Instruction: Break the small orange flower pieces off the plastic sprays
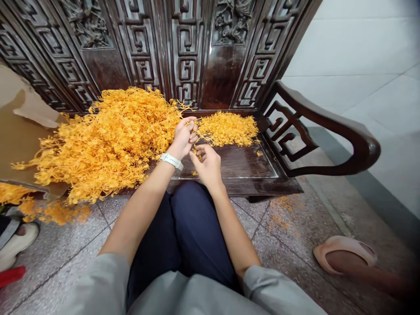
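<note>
My left hand, with a pale watch at its wrist, is closed in a pinch on a thin yellow plastic flower stem. Just below and to the right, my right hand has its thumb and fingers curled together at small yellow bits; its fingertips partly hide what they grip. To the left rises a big heap of yellow plastic flower sprigs. A smaller, flatter pile of loose yellow flower heads lies on the bench seat beyond my right hand. The dark wooden bench carries both piles.
The carved bench back stands behind the piles, and a curved armrest closes the right end. Cardboard leans at the left. Yellow scraps and a slipper are on the floor. Another person's shoe shows at left.
</note>
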A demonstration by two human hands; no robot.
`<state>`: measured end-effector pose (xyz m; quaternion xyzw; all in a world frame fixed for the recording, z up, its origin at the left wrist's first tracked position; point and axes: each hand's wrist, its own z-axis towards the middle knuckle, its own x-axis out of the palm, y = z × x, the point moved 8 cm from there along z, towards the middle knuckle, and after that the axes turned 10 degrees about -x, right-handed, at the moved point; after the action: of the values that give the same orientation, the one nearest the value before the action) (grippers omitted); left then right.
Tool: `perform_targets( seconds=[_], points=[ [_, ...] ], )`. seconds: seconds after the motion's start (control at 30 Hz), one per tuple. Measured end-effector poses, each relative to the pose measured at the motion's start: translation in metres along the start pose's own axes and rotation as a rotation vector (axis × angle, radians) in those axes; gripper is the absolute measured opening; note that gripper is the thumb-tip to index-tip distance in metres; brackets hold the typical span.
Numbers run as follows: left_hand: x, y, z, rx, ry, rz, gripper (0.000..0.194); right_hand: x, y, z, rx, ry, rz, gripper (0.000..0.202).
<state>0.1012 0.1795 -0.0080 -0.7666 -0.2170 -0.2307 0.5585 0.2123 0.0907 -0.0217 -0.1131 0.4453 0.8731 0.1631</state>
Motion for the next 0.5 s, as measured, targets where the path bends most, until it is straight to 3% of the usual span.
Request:
perform_targets(
  seconds=[0.13, 0.23, 0.4, 0.5],
  points=[
    [0.001, 0.002, 0.002, -0.023, 0.021, -0.010, 0.020, -0.001, -0.008, -0.002, -0.046, 0.059, -0.212, 0.014],
    [-0.002, -0.002, 0.002, -0.018, 0.003, -0.019, 0.020, -0.007, -0.002, 0.001, -0.109, 0.075, -0.215, 0.018],
    [-0.013, -0.005, 0.002, 0.044, -0.133, -0.060, 0.019, -0.010, 0.060, -0.010, -0.407, 0.387, -0.006, 0.026],
    [-0.021, -0.005, 0.009, 0.055, -0.161, -0.056, 0.021, -0.034, 0.083, -0.030, -0.340, 0.456, 0.015, 0.026]
  ],
)
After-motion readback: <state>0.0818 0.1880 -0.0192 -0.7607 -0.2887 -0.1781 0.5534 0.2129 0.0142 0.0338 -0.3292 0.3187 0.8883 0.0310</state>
